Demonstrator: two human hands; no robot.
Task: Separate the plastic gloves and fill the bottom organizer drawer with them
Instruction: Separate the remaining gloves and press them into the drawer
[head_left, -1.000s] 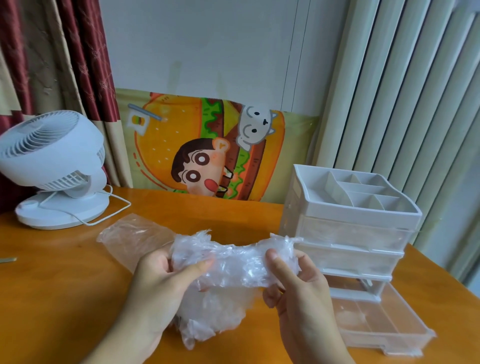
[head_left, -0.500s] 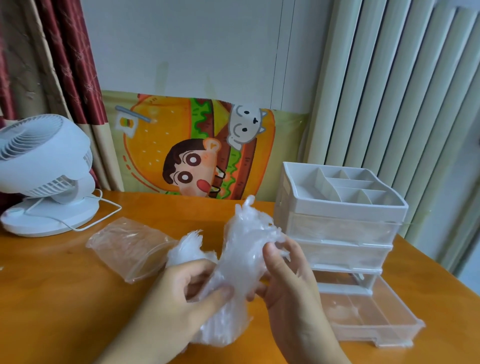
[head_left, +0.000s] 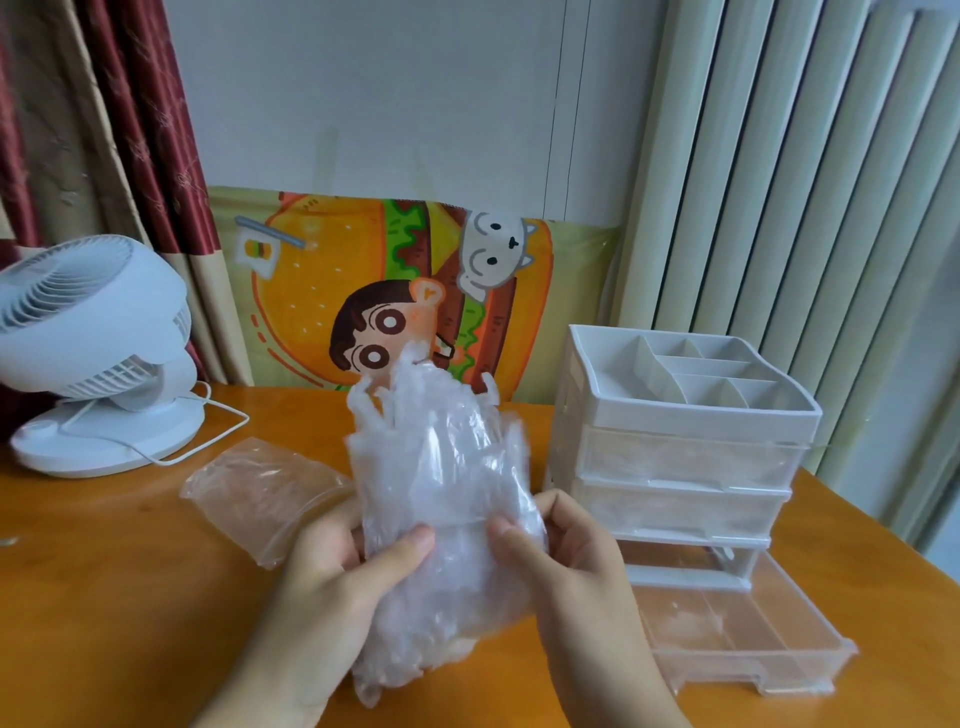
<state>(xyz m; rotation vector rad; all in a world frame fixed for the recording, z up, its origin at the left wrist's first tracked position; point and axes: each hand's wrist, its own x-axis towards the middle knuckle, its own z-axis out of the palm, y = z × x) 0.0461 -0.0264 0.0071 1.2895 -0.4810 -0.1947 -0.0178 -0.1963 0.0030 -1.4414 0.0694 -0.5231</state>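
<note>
1. Orange-brown wooden table (head_left: 104, 597) fills my view, with a pale wall beyond.
2. Nearest me, at six o'clock, my left hand (head_left: 332, 582) and right hand (head_left: 571, 566) each pinch the bundle of plastic gloves (head_left: 441, 499), thumbs on the near face, fingers curled behind. The bundle stands upright, its floppy finger ends pointing to twelve o'clock.
3. To separate well, I judge I should slide one thumb sideways to peel a single film off while the other hand anchors the rest; the sheets look clingy and may lift in clumps.
4. At four o'clock the bottom drawer (head_left: 748, 639) of the white organizer (head_left: 680, 441) stands pulled out, seemingly with nothing in it yet.
5. At nine o'clock an emptied clear bag (head_left: 254, 488) lies flat.
6. Farther, at ten o'clock, sits a white fan (head_left: 93, 332); at twelve, a cartoon burger cushion (head_left: 395, 291).
</note>
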